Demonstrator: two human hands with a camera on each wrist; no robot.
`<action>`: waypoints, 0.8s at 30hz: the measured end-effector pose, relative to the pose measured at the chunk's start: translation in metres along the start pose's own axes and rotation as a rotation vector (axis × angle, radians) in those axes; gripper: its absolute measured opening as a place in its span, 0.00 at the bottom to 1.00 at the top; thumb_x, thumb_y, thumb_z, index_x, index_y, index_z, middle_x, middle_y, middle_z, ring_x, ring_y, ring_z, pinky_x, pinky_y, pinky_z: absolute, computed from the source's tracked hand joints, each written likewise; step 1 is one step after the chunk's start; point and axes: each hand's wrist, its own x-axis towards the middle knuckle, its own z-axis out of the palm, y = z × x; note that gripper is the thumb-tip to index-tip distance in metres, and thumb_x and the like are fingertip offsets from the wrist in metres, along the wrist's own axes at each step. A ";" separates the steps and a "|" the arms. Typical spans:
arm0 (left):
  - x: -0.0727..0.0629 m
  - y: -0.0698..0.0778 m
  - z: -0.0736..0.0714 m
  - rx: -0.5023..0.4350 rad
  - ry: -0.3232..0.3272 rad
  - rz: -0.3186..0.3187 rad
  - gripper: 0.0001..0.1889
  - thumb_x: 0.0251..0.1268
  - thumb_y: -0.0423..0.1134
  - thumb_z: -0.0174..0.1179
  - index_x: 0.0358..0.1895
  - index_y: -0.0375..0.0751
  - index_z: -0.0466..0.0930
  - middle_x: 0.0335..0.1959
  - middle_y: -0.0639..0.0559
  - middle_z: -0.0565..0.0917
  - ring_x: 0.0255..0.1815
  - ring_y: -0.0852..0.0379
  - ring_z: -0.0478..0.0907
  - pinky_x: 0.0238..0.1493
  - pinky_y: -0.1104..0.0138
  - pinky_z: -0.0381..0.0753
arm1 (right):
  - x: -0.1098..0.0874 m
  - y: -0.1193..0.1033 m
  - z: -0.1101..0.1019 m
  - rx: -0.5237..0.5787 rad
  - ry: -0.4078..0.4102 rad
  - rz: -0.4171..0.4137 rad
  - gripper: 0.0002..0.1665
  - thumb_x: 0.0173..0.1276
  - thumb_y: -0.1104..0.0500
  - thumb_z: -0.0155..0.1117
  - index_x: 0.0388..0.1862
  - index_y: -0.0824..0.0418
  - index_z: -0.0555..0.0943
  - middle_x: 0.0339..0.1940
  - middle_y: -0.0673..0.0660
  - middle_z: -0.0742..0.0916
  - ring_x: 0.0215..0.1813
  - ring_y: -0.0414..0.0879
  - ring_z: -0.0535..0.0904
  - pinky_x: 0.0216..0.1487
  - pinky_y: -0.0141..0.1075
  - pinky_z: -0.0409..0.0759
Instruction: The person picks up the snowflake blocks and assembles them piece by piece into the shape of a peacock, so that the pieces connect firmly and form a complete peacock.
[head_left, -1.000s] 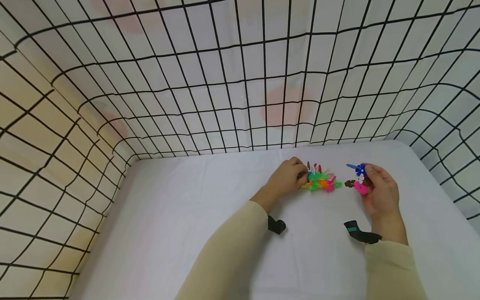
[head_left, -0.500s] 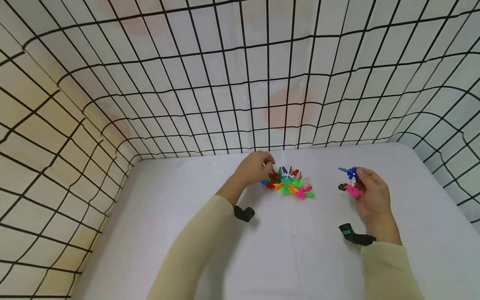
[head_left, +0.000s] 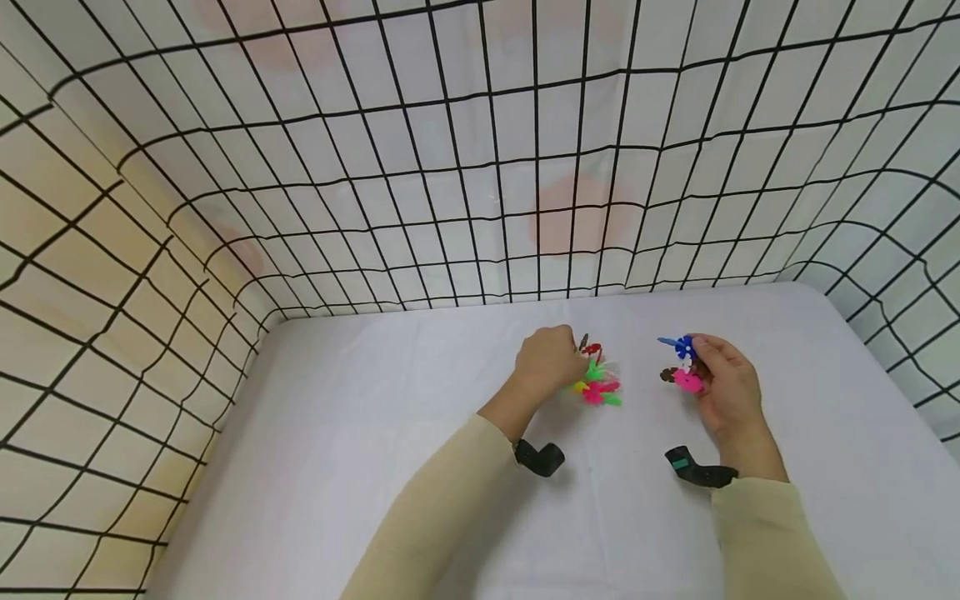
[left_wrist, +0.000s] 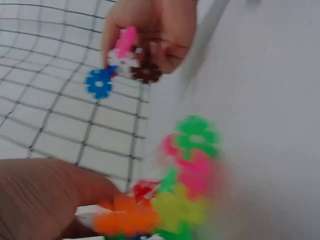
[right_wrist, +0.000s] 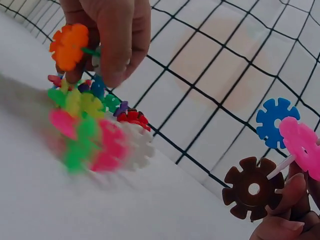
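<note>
My left hand [head_left: 551,358] grips the left part of a large, many-coloured cluster of interlocking snowflake discs [head_left: 597,388]. Green, pink, yellow and orange discs [left_wrist: 126,219] show in the left wrist view, somewhat blurred; in the head view the hand covers part of the cluster. To the right, my right hand [head_left: 731,392] pinches a smaller joined piece of snowflake discs [head_left: 687,381]. A brown disc [right_wrist: 239,185], a pink disc [right_wrist: 299,142] and a blue disc [right_wrist: 274,119] stick out from its fingers. A gap separates the two pieces.
A white-covered table [head_left: 337,467] lies under both hands. Black wire grid panels [head_left: 450,167] stand along the back, the left and the right sides, with pale cloth behind them. A black camera mount [head_left: 540,458] sits at the left wrist, another [head_left: 699,471] at the right.
My left hand shifted left with the large cluster, then came back rightward and now covers more of it. My right hand, still pinching the small piece, has drifted slightly left.
</note>
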 end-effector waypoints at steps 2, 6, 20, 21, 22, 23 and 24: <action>-0.006 -0.007 -0.002 0.018 -0.034 0.016 0.07 0.62 0.43 0.65 0.37 0.45 0.79 0.34 0.52 0.79 0.27 0.58 0.72 0.22 0.69 0.72 | 0.000 0.003 0.003 -0.026 -0.008 0.011 0.08 0.76 0.55 0.63 0.45 0.57 0.86 0.35 0.48 0.83 0.34 0.38 0.72 0.27 0.23 0.75; -0.016 -0.017 -0.004 0.112 -0.089 0.042 0.23 0.59 0.47 0.67 0.58 0.46 0.80 0.52 0.49 0.81 0.42 0.53 0.80 0.34 0.65 0.81 | 0.001 0.011 0.010 -0.100 -0.026 0.024 0.07 0.76 0.55 0.63 0.44 0.54 0.86 0.32 0.46 0.83 0.33 0.38 0.73 0.27 0.23 0.74; -0.028 -0.056 0.011 -0.128 0.014 0.128 0.19 0.61 0.54 0.73 0.50 0.49 0.85 0.46 0.58 0.88 0.45 0.59 0.81 0.43 0.68 0.82 | 0.000 0.022 0.020 -0.267 -0.086 0.057 0.10 0.75 0.50 0.65 0.48 0.52 0.85 0.38 0.45 0.82 0.38 0.37 0.75 0.33 0.22 0.78; -0.028 -0.061 0.013 -0.155 0.022 0.147 0.19 0.61 0.54 0.72 0.51 0.50 0.86 0.48 0.58 0.88 0.49 0.58 0.82 0.47 0.67 0.83 | -0.001 0.022 0.022 -0.286 -0.094 0.067 0.10 0.74 0.50 0.65 0.48 0.51 0.86 0.39 0.44 0.82 0.39 0.36 0.75 0.34 0.22 0.79; -0.028 -0.067 0.015 -0.186 0.032 0.163 0.19 0.61 0.54 0.72 0.51 0.51 0.86 0.49 0.58 0.88 0.51 0.58 0.82 0.50 0.66 0.83 | -0.001 0.022 0.023 -0.307 -0.103 0.078 0.10 0.74 0.50 0.65 0.48 0.50 0.86 0.41 0.44 0.82 0.41 0.36 0.75 0.35 0.22 0.79; -0.027 -0.073 0.019 -0.224 0.043 0.180 0.19 0.62 0.55 0.72 0.52 0.52 0.86 0.51 0.58 0.87 0.54 0.57 0.82 0.54 0.64 0.83 | -0.002 0.022 0.025 -0.319 -0.115 0.081 0.09 0.74 0.50 0.65 0.48 0.50 0.86 0.42 0.43 0.83 0.41 0.36 0.75 0.36 0.21 0.80; -0.027 -0.079 0.022 -0.275 0.054 0.190 0.19 0.61 0.56 0.71 0.52 0.53 0.87 0.51 0.58 0.87 0.56 0.57 0.81 0.56 0.63 0.83 | -0.002 0.023 0.027 -0.323 -0.125 0.078 0.08 0.74 0.51 0.65 0.47 0.50 0.87 0.43 0.43 0.83 0.42 0.35 0.76 0.37 0.21 0.80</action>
